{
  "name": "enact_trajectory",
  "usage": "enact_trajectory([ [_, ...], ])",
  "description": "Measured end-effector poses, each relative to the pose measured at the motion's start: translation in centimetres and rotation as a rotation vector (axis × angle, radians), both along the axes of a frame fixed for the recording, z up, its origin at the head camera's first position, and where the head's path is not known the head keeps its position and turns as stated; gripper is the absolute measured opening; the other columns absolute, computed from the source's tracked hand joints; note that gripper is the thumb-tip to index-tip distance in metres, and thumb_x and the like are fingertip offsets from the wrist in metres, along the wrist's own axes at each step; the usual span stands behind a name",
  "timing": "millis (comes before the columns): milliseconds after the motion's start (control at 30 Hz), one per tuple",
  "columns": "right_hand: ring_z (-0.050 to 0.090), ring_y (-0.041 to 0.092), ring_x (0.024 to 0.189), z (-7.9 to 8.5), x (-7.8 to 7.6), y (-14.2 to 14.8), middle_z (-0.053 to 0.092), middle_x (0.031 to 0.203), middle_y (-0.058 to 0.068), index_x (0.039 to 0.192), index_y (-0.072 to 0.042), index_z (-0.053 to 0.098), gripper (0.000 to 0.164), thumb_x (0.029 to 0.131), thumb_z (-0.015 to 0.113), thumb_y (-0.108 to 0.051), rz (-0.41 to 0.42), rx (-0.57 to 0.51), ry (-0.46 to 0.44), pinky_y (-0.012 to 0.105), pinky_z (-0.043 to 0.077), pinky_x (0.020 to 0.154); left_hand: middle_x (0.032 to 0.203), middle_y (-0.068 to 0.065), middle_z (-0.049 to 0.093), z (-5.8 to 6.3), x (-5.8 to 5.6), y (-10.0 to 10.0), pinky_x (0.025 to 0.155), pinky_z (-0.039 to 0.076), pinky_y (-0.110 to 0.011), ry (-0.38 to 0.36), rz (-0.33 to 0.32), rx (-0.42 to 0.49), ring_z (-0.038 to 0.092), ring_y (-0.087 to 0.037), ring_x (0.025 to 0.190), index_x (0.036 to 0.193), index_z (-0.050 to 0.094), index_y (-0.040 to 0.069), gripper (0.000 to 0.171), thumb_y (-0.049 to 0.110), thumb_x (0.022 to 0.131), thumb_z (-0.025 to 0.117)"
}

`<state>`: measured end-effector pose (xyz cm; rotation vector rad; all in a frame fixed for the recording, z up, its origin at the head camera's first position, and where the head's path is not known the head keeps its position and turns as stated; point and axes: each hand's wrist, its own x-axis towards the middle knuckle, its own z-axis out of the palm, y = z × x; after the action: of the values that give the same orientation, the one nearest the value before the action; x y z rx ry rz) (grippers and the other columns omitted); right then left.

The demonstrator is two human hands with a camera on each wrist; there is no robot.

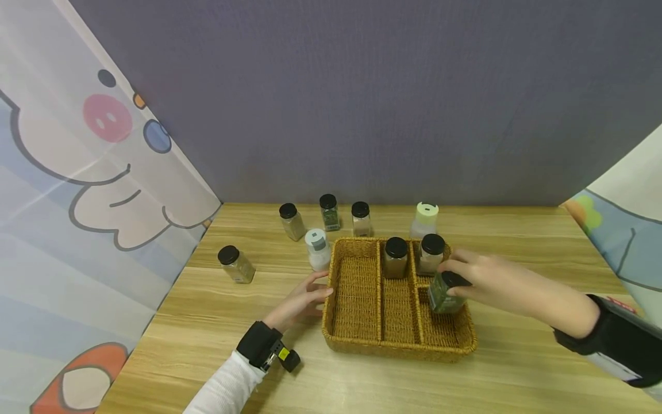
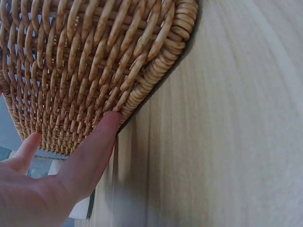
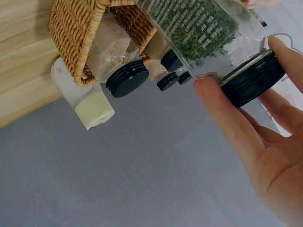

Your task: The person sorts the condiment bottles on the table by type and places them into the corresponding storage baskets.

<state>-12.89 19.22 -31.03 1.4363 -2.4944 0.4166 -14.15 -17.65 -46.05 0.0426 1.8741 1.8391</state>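
My right hand (image 1: pixel 481 277) grips a glass jar of green dried herbs (image 1: pixel 443 298) near its black lid. The jar is over the front right compartment of a woven basket (image 1: pixel 398 348), slightly tilted. In the right wrist view, thumb and fingers pinch around the black lid (image 3: pixel 253 78). Against the basket's left side rests my left hand (image 1: pixel 300 302). Its fairly straight fingers (image 2: pixel 92 153) touch the outer weave in the left wrist view. A black-lidded jar (image 1: pixel 431 256) stands in the back right compartment, and a jar of brownish powder (image 1: pixel 395 259) in the middle one.
Behind the basket is a bottle with a pale yellow cap (image 1: pixel 426 214). A white-capped bottle (image 1: pixel 318 250) stands by its back left corner. Several black-lidded jars, including one of green herbs (image 1: pixel 330 214) and one farther left (image 1: pixel 237 265), stand on the wooden table (image 1: pixel 196 322).
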Motion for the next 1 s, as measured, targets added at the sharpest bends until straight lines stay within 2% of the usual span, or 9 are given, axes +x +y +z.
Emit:
enact_trajectory([
  [133,0.057,0.01,0.061,-0.3,0.0,-0.1,0.056,0.09,0.006,0.098,-0.003,0.06,0.037,0.064,0.076,-0.011,-0.006,0.006,-0.009,0.017,0.045,0.048,0.129,-0.019,0.038,-0.2,-0.1,0.0,0.082,0.046,-0.045,-0.002,0.0,0.004,0.047,-0.032,0.109,0.137,0.026,0.016,0.076,0.039,0.076,0.065],
  [300,0.054,0.007,0.057,-0.6,0.2,-0.1,0.055,0.088,0.006,0.097,-0.002,0.061,0.037,0.065,0.076,-0.013,-0.029,0.022,-0.027,0.016,0.043,0.046,0.128,-0.019,0.039,-0.1,0.0,0.0,0.082,0.046,-0.046,-0.005,-0.003,0.021,0.048,-0.032,0.109,0.137,0.025,0.015,0.074,0.035,0.079,0.064],
  [467,0.05,0.004,0.054,-0.9,0.3,-0.2,0.054,0.088,0.008,0.098,-0.002,0.06,0.036,0.067,0.074,-0.015,-0.054,0.056,-0.058,0.017,0.043,0.045,0.128,-0.022,0.039,0.4,0.2,0.2,0.082,0.046,-0.046,0.02,-0.019,0.014,0.05,-0.032,0.107,0.137,0.024,0.012,0.074,0.036,0.08,0.064],
  [633,0.051,0.005,0.054,-1.1,0.4,-0.3,0.055,0.087,0.007,0.096,-0.003,0.061,0.036,0.066,0.075,-0.016,-0.051,0.065,-0.032,0.017,0.043,0.045,0.127,-0.026,0.037,1.0,0.5,0.3,0.082,0.046,-0.046,0.054,-0.04,0.009,0.049,-0.032,0.108,0.137,0.023,0.009,0.075,0.038,0.08,0.062],
  [800,0.051,0.006,0.057,-1.4,0.4,-0.4,0.054,0.087,0.006,0.097,-0.003,0.06,0.035,0.068,0.074,-0.016,-0.058,0.084,-0.067,0.018,0.043,0.046,0.128,-0.022,0.038,0.5,0.3,0.1,0.082,0.047,-0.045,0.026,-0.02,-0.004,0.048,-0.032,0.109,0.137,0.025,0.012,0.074,0.037,0.08,0.063],
  [1000,0.045,0.001,0.052,-1.9,0.4,-0.3,0.052,0.082,0.003,0.095,-0.003,0.061,0.037,0.064,0.076,-0.016,-0.038,0.055,0.005,0.015,0.039,0.042,0.13,-0.019,0.038,0.0,0.0,0.0,0.082,0.047,-0.045,0.01,-0.011,-0.01,0.048,-0.032,0.109,0.137,0.026,0.015,0.077,0.04,0.076,0.065],
])
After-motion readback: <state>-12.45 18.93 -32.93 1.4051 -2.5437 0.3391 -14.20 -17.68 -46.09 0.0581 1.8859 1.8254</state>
